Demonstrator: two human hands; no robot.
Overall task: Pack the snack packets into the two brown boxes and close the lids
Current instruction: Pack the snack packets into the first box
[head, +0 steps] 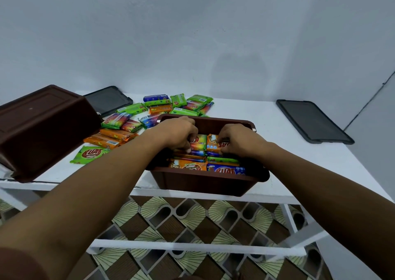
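An open brown box (205,182) stands at the front edge of the white table, filled with two rows of upright snack packets (225,169). Both my hands are inside it. My left hand (178,133) has its fingers curled round a multicoloured packet (198,141) in the left row. My right hand (239,139) pinches an orange packet (213,144) in the right row. A second brown box (42,128) lies tipped with its base towards me at the left. Several loose packets (136,119) in green, orange and blue lie on the table behind and left of the open box.
Two dark lids lie flat on the white table (299,158): one (109,100) at the back left behind the tipped box, one (312,121) at the right near the wall. A pale wall closes the back. Patterned floor shows below the table frame.
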